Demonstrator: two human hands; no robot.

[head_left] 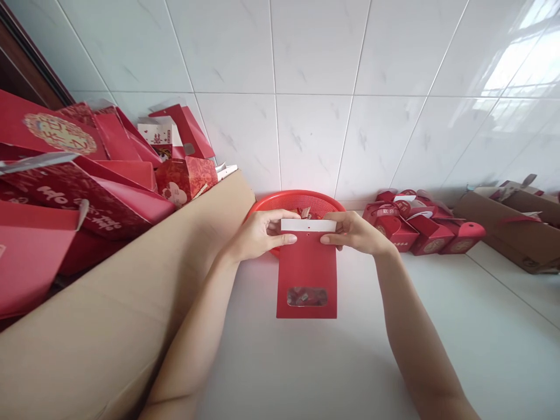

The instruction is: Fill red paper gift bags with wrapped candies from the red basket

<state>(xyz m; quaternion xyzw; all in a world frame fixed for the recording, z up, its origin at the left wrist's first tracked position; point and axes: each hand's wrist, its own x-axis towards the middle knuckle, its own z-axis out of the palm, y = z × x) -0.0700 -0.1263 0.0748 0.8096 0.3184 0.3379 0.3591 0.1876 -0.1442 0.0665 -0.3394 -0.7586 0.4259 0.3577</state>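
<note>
A red paper gift bag (308, 262) hangs upright between my hands over the white table. Near its bottom, a clear window shows small wrapped pieces inside. A white strip with a small hole runs along the folded top edge. My left hand (265, 233) pinches the upper left corner, thumb in front and fingers behind. At the upper right corner, my right hand (352, 233) grips in the same way. Behind the bag stands a red plastic basket (262, 204), mostly hidden, with some wrapped pieces visible in it.
To the left, a large cardboard box (131, 291) holds many red gift bags and boxes (131, 140). Several small red boxes (431, 233) are grouped at the right by the tiled wall (315, 134). Beyond them sits an open brown cardboard box (511, 233).
</note>
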